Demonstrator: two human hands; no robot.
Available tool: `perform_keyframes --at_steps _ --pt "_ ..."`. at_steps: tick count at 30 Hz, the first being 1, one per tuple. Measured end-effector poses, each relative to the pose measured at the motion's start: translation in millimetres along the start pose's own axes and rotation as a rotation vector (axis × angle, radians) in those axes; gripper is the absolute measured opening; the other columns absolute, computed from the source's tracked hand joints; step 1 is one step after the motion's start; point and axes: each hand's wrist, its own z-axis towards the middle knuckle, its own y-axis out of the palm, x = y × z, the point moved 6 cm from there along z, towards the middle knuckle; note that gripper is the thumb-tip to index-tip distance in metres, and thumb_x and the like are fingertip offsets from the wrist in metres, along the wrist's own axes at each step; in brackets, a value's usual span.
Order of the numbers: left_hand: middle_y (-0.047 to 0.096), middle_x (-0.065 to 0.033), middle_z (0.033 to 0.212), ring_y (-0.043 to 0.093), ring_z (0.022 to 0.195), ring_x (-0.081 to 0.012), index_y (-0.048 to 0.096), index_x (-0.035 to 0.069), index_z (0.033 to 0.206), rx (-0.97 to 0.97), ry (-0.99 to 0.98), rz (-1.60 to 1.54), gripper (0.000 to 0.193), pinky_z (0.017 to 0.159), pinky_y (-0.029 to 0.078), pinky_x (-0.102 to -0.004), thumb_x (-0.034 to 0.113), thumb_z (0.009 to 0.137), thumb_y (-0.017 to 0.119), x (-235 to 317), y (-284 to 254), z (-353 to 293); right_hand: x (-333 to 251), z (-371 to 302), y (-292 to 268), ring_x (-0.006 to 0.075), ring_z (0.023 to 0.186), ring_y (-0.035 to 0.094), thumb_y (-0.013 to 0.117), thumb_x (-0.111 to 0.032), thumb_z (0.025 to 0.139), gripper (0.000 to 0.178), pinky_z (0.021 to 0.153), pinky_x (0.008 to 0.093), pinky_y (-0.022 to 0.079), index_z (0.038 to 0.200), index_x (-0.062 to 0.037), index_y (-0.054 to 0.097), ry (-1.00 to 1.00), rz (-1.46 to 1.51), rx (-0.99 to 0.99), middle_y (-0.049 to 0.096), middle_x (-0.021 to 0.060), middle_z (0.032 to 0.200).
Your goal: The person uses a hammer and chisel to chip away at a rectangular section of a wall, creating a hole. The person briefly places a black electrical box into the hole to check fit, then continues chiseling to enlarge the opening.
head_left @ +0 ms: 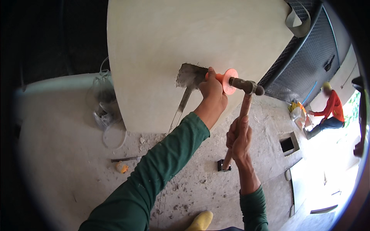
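no readable text, no legible labels or numbers, no signs clear enough to read

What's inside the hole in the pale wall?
Rough grey material shows inside the hole; the left hand, holding an orange-guarded tool, covers its right end, so that part can't be seen.

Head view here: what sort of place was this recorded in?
Probably a building or renovation site: a rough recess is cut into the pale wall, rubble litters the bare floor, and a hammer and orange-guarded chisel are in use.
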Motion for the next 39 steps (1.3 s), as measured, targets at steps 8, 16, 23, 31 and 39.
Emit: perform_keyframes --at_steps 8,16,23,31,39 --pt "0.058 -0.0083 0.102 0.063 0.083 -0.0158 0.048 0.002 0.112 0.084 0.031 0.012 0.025 0.078 0.06 -0.0314 0.025 0.109 0.055 3 -16 1 7 -7 -9 0.0065 0.04 0.031 0.035 -0.066 0.106 0.059 0.035 0.0251 0.024 0.082 -0.0127 0.044 0.089 -0.152 -0.013 0.036 -0.005 0.055" --pt "0.059 -0.0052 0.089 0.061 0.077 -0.0137 0.05 0.004 0.101 -0.021 0.045 0.124 0.021 0.072 0.059 -0.0295 0.024 0.108 0.057 -14 -20 1 -5 -19 -27 0.0071 0.041 0.029 0.035 -0.068 0.105 0.059 0.035 0.0253 0.024 0.089 -0.0123 0.041 -0.114 0.106 0.13 0.036 -0.0028 0.059" --pt "0.06 -0.0031 0.089 0.06 0.08 -0.0132 0.056 0.005 0.098 -0.044 0.05 0.173 0.023 0.077 0.057 -0.03 0.026 0.109 0.056 -1 -22 2 -6 -22 -17 0.008 0.043 0.029 0.038 -0.07 0.103 0.057 0.036 0.0262 0.024 0.089 -0.0152 0.039 -0.365 0.308 0.164 0.035 -0.0029 0.061" --pt "0.06 -0.0044 0.082 0.059 0.07 -0.014 0.054 0.005 0.089 -0.023 0.067 0.141 0.028 0.067 0.056 -0.0306 0.025 0.109 0.056 -2 -22 6 13 -13 -3 0.0076 0.041 0.031 0.034 -0.066 0.106 0.056 0.036 0.0247 0.026 0.088 -0.013 0.039 -0.158 0.137 0.024 0.035 -0.0036 0.059" --pt "0.061 -0.003 0.097 0.061 0.088 -0.0131 0.057 0.004 0.107 0.011 0.009 0.105 0.021 0.083 0.057 -0.0296 0.025 0.109 0.056 -5 -18 4 5 -1 -7 0.0071 0.04 0.031 0.036 -0.068 0.105 0.061 0.035 0.025 0.024 0.081 -0.0121 0.042 -0.048 0.187 0.142 0.035 -0.004 0.055"
